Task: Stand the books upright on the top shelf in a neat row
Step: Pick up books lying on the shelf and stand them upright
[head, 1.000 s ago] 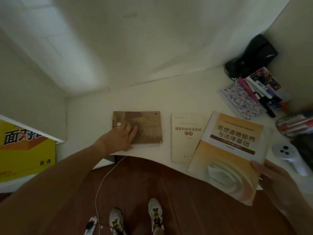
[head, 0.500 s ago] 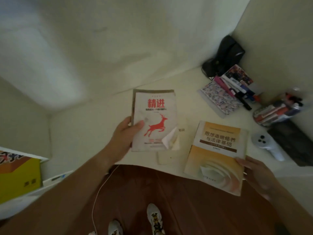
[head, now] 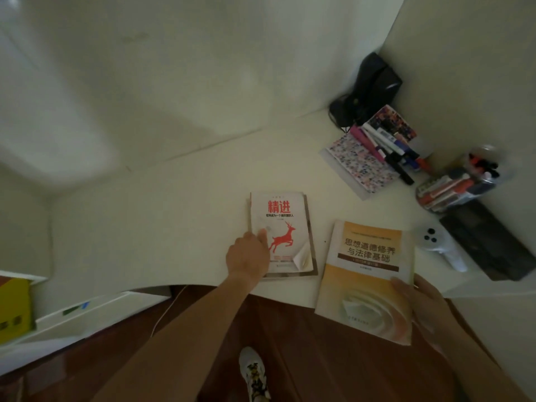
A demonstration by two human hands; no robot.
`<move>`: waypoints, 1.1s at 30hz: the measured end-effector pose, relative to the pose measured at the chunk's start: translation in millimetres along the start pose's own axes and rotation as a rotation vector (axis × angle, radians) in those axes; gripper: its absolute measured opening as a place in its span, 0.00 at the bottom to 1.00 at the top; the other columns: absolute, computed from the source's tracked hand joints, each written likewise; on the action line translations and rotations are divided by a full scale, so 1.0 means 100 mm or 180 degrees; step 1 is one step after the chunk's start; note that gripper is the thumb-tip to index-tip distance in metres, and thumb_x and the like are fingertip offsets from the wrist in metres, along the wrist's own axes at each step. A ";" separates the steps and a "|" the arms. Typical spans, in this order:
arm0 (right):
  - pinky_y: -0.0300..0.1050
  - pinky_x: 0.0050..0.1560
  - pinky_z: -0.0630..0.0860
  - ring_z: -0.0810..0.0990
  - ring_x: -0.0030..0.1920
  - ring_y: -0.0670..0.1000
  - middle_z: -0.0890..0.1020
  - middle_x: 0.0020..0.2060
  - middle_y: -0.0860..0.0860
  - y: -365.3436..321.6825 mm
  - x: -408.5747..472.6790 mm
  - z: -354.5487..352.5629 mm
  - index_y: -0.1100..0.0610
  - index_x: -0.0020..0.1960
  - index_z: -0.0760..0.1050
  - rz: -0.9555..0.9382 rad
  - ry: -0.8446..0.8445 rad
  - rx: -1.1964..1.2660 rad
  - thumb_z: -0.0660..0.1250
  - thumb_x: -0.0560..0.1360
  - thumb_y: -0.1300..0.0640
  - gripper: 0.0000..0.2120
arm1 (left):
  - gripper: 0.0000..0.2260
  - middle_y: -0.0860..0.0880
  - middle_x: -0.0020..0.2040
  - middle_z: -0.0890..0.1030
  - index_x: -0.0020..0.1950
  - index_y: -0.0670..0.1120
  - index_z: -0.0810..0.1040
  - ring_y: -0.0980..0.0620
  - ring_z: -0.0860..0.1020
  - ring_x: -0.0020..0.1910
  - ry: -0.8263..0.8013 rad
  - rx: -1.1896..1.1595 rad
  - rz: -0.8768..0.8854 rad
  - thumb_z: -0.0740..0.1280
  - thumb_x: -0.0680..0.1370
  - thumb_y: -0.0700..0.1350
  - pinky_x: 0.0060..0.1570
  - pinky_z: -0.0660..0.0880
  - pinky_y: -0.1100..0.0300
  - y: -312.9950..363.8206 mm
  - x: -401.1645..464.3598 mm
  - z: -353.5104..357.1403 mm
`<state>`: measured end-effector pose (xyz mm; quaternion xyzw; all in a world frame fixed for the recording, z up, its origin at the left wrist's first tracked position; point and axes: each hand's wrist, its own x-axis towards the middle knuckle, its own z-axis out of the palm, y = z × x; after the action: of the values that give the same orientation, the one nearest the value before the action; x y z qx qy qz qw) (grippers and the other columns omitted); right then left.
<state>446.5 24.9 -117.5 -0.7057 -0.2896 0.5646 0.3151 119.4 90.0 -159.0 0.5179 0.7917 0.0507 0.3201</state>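
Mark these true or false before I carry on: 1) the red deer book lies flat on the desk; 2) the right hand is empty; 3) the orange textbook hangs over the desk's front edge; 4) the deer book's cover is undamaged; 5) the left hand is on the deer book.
1) True: the red deer book lies flat on the desk, on another book.
2) False: the right hand holds the orange textbook by its right edge.
3) True.
4) False: its lower right corner is curled up.
5) True: the left hand rests on its left edge.
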 end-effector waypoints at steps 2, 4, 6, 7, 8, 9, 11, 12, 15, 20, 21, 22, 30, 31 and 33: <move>0.58 0.45 0.84 0.87 0.50 0.59 0.86 0.54 0.55 -0.16 -0.08 0.01 0.52 0.64 0.78 -0.0149 -0.0022 0.0000 0.68 0.78 0.56 0.14 | 0.24 0.47 0.47 0.75 0.54 0.45 0.72 0.50 0.74 0.42 0.0073 0.0484 0.0000 0.48 0.86 0.63 0.42 0.72 0.56 -0.01 -0.01 -0.07; 0.59 0.46 0.84 0.87 0.50 0.60 0.86 0.54 0.54 -0.36 -0.16 0.00 0.51 0.64 0.78 -0.0292 -0.0151 0.0013 0.68 0.76 0.54 0.17 | 0.26 0.45 0.53 0.75 0.59 0.43 0.72 0.48 0.74 0.49 0.0350 0.0420 -0.0039 0.53 0.84 0.65 0.47 0.74 0.55 -0.04 -0.03 -0.15; 0.60 0.48 0.84 0.86 0.52 0.61 0.86 0.55 0.54 -0.56 -0.21 0.05 0.52 0.64 0.79 -0.0402 -0.0353 0.0146 0.68 0.75 0.54 0.17 | 0.29 0.46 0.57 0.77 0.62 0.43 0.74 0.48 0.77 0.55 0.0379 -0.0107 0.0174 0.56 0.81 0.68 0.52 0.76 0.55 -0.06 -0.06 -0.23; 0.61 0.51 0.84 0.86 0.54 0.61 0.86 0.57 0.55 -0.66 -0.22 0.12 0.52 0.65 0.79 -0.0433 -0.0490 0.0254 0.67 0.76 0.55 0.17 | 0.30 0.49 0.56 0.80 0.60 0.46 0.77 0.50 0.80 0.54 0.0151 -0.0684 0.0305 0.56 0.80 0.70 0.52 0.77 0.57 -0.05 -0.07 -0.28; 0.63 0.54 0.83 0.85 0.56 0.61 0.85 0.59 0.56 -0.76 -0.22 0.23 0.53 0.66 0.78 -0.0448 -0.0647 0.0354 0.66 0.78 0.57 0.17 | 0.28 0.53 0.52 0.84 0.55 0.48 0.81 0.54 0.83 0.51 -0.0184 -0.1337 0.0391 0.56 0.80 0.71 0.52 0.79 0.59 -0.02 -0.14 -0.39; 0.64 0.57 0.82 0.84 0.59 0.62 0.83 0.61 0.57 -0.86 -0.21 0.38 0.55 0.68 0.77 -0.0476 -0.0824 0.0419 0.64 0.79 0.60 0.18 | 0.24 0.57 0.48 0.87 0.52 0.52 0.83 0.60 0.84 0.47 -0.0467 -0.1913 0.0418 0.57 0.82 0.68 0.54 0.80 0.62 0.02 -0.22 -0.51; 0.65 0.61 0.78 0.82 0.62 0.63 0.82 0.64 0.59 -1.05 -0.13 0.80 0.58 0.71 0.74 -0.0595 -0.1221 0.0430 0.61 0.81 0.63 0.19 | 0.18 0.58 0.52 0.87 0.54 0.55 0.85 0.63 0.84 0.51 -0.0544 -0.2702 0.0431 0.59 0.84 0.62 0.62 0.78 0.61 -0.02 -0.34 -0.75; 0.65 0.63 0.77 0.81 0.63 0.64 0.81 0.65 0.59 -1.13 -0.08 1.05 0.59 0.72 0.74 -0.0622 -0.1384 0.0413 0.61 0.81 0.64 0.19 | 0.19 0.52 0.58 0.87 0.59 0.54 0.85 0.56 0.84 0.57 -0.0546 -0.3236 0.0396 0.58 0.84 0.62 0.66 0.77 0.54 -0.09 -0.37 -0.88; 0.66 0.64 0.76 0.79 0.64 0.68 0.82 0.63 0.59 -1.31 0.11 1.86 0.58 0.71 0.75 -0.0647 -0.1740 0.0319 0.65 0.80 0.62 0.19 | 0.26 0.43 0.62 0.85 0.67 0.48 0.82 0.46 0.84 0.61 -0.0708 -0.4499 0.0250 0.54 0.85 0.63 0.58 0.81 0.51 -0.45 -0.34 -1.30; 0.51 0.56 0.83 0.85 0.58 0.55 0.85 0.59 0.52 -1.44 0.10 2.98 0.56 0.69 0.74 -0.1299 -0.2146 -0.0347 0.66 0.81 0.63 0.17 | 0.21 0.54 0.66 0.79 0.72 0.51 0.68 0.57 0.80 0.64 0.0437 -0.3077 0.0589 0.69 0.82 0.39 0.56 0.81 0.61 -1.32 -0.15 -1.63; 0.48 0.55 0.83 0.85 0.57 0.52 0.85 0.59 0.52 -1.43 0.07 3.13 0.57 0.69 0.74 -0.1519 -0.2139 -0.0542 0.66 0.81 0.64 0.16 | 0.23 0.54 0.66 0.77 0.74 0.48 0.65 0.61 0.78 0.64 0.0579 -0.2869 0.0675 0.68 0.82 0.37 0.59 0.79 0.63 -1.47 -0.13 -1.64; 0.45 0.55 0.83 0.85 0.56 0.49 0.85 0.58 0.51 -1.41 0.05 3.24 0.58 0.68 0.74 -0.1725 -0.2103 -0.0734 0.65 0.81 0.65 0.16 | 0.23 0.55 0.66 0.76 0.75 0.46 0.63 0.65 0.77 0.64 0.0751 -0.2642 0.0718 0.67 0.83 0.36 0.61 0.77 0.64 -1.57 -0.13 -1.65; 0.26 0.49 0.75 0.81 0.53 0.35 0.81 0.57 0.44 -0.93 -0.06 3.70 0.55 0.66 0.74 -0.1710 -0.2100 -0.1225 0.63 0.81 0.70 0.17 | 0.19 0.51 0.63 0.79 0.66 0.57 0.61 0.63 0.78 0.59 0.1277 -0.2220 0.0254 0.67 0.83 0.42 0.59 0.76 0.64 -2.09 -0.20 -1.41; 0.29 0.50 0.75 0.81 0.53 0.34 0.81 0.57 0.41 -0.90 -0.06 3.73 0.52 0.64 0.75 -0.1690 -0.2073 -0.1220 0.63 0.81 0.69 0.17 | 0.20 0.49 0.65 0.79 0.69 0.55 0.61 0.57 0.78 0.62 0.1258 -0.2280 0.0244 0.67 0.83 0.42 0.61 0.76 0.61 -2.11 -0.22 -1.37; 0.38 0.56 0.75 0.81 0.52 0.34 0.82 0.55 0.39 -0.84 -0.03 3.77 0.48 0.59 0.78 -0.1617 -0.2035 -0.1225 0.64 0.81 0.69 0.17 | 0.27 0.50 0.71 0.74 0.78 0.46 0.58 0.52 0.73 0.71 0.1175 -0.2211 0.0139 0.67 0.84 0.41 0.64 0.70 0.66 -2.13 -0.26 -1.35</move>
<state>71.8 120.5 -112.6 -0.4481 -0.6361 0.5950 0.2014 -117.1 4.3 -128.1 0.3778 0.7604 0.4146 0.3273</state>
